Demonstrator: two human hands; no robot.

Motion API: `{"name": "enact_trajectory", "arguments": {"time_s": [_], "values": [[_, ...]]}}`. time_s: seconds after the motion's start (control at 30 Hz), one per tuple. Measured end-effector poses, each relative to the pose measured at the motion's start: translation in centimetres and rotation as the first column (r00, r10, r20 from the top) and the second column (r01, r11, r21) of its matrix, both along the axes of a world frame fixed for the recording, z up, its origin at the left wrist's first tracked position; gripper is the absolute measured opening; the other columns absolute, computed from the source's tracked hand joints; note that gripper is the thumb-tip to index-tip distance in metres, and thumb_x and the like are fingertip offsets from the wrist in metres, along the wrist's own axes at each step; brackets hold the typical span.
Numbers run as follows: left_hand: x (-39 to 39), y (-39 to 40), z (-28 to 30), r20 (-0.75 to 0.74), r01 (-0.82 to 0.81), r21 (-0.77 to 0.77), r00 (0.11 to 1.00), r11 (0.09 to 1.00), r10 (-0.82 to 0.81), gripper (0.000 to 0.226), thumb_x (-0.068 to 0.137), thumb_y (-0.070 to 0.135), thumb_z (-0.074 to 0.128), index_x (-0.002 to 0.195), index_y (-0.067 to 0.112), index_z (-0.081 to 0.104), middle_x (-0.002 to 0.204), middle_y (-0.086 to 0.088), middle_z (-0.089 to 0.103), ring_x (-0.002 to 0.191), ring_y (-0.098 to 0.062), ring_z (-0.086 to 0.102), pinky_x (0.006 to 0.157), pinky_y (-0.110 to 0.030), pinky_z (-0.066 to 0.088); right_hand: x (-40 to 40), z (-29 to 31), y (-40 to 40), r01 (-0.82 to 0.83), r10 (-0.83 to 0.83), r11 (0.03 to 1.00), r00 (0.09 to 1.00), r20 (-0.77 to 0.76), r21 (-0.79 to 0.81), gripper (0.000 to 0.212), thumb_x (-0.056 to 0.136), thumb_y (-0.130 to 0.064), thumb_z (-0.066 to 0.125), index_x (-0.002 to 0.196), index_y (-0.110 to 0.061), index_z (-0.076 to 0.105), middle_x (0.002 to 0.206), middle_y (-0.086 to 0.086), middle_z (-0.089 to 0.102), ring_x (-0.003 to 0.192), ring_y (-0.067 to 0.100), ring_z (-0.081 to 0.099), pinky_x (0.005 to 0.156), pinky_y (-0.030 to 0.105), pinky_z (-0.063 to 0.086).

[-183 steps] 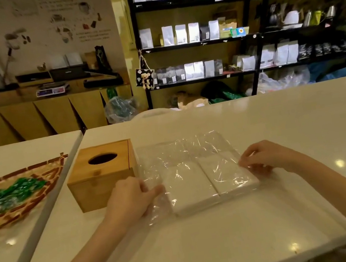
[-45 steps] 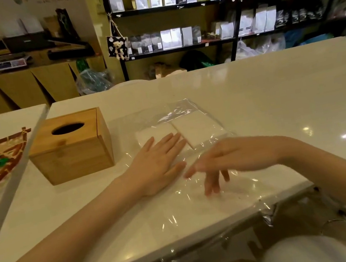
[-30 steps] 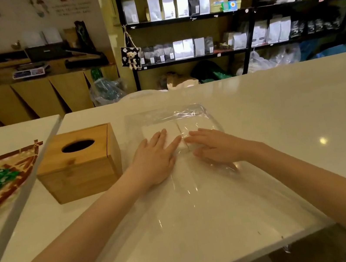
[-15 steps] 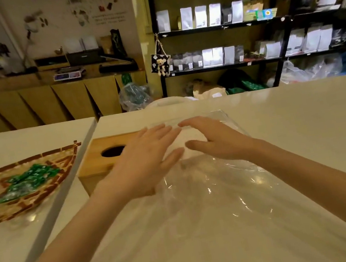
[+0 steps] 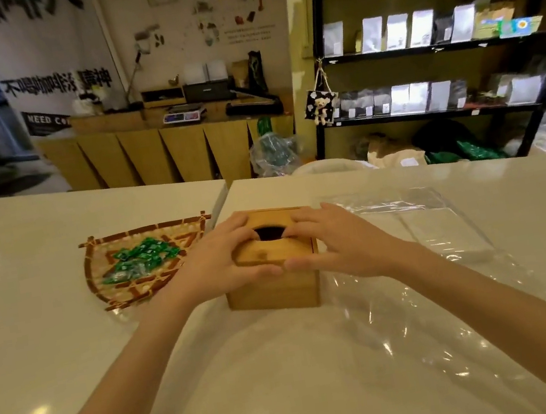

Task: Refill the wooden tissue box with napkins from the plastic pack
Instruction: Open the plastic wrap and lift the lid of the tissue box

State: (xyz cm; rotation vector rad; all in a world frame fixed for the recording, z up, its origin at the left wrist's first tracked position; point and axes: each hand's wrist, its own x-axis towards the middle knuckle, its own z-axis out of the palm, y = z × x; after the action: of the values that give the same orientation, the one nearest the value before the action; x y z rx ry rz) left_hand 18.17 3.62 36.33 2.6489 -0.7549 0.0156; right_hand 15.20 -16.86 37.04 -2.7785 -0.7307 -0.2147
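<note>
The wooden tissue box [image 5: 273,291] stands upright on the white counter, its dark oval hole facing up. My left hand [image 5: 223,262] grips the left half of its lid, fingers at the rim of the hole and thumb on the front edge. My right hand [image 5: 335,243] grips the right half the same way, and the two thumbs almost touch. The clear plastic pack [image 5: 423,207] lies flat just right of the box, crumpled toward me. A pale block of napkins [image 5: 449,235] shows only faintly inside it.
A woven fan-shaped basket [image 5: 89,273] with green wrapped sweets [image 5: 142,257] sits left of the box on the neighbouring counter. A narrow gap [image 5: 225,198] separates the two counters. Shelves of bagged goods line the back right wall.
Both hands left the plastic pack and moved left onto the wooden box's lid. The view swung left, so the box is now central.
</note>
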Motion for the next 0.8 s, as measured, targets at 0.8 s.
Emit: {"name": "enact_trajectory", "arguments": {"time_s": [0.8], "values": [[-1.2,-0.3,6.1,-0.277,-0.02,-0.028,0.961,0.999,0.012,0.033,0.072,0.054,0.061,0.094,0.029,0.064,0.086,0.009,0.062,0.085,-0.009,0.055,0.067,-0.017,0.041,-1.3,2.4,0.4,-0.037,0.035,0.98,0.999,0.012,0.195,0.048,0.082,-0.06,0.023,0.085,-0.03,0.061,0.066,-0.007,0.056,0.069,0.01,0.052,0.067,0.019,0.034]]}}
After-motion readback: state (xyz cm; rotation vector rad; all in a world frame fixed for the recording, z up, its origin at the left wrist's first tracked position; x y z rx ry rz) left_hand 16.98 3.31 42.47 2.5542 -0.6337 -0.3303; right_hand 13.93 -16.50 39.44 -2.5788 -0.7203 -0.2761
